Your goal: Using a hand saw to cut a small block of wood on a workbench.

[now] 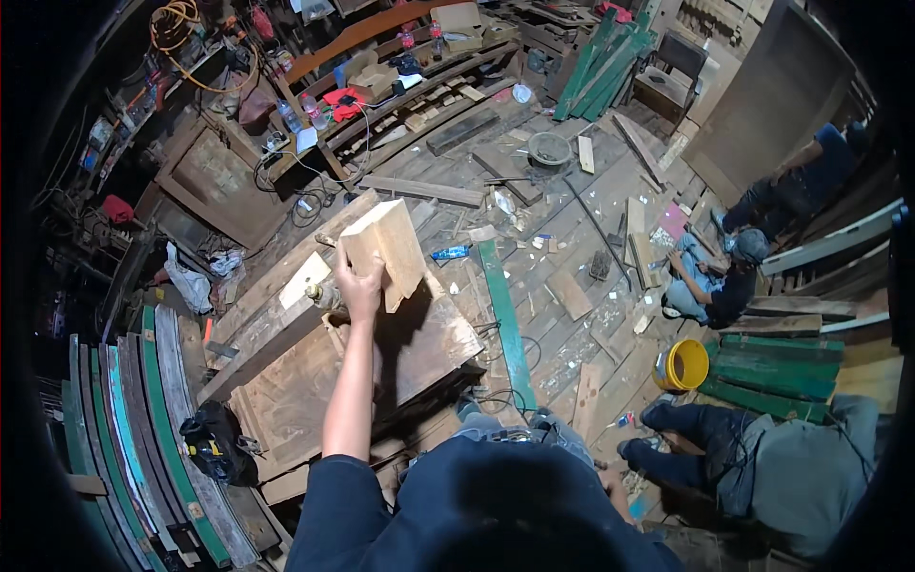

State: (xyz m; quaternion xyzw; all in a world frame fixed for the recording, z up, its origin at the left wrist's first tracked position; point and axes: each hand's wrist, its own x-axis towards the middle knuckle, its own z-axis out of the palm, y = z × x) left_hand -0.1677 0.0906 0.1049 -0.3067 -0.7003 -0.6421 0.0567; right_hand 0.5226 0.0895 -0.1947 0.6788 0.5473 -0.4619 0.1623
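Observation:
My left hand (360,289) reaches forward over a wooden workbench (305,400) and is closed on a thick, pale wooden block (398,246). The block is tilted, with a lighter top face, and stands out past my fingertips. Beside my wrist, a metal fitting (325,295) sits on a long timber beam (272,351) that runs along the bench. My right hand (615,488) hangs low at my right side, partly hidden by my body; its fingers are too unclear to read.
A green board (507,324) lies on the littered plank floor right of the bench. Several curved boards (157,429) stand at left, near a black bag (219,443). Other people (720,281) work at right, near a yellow bucket (682,365). A cluttered shelf (381,100) stands behind.

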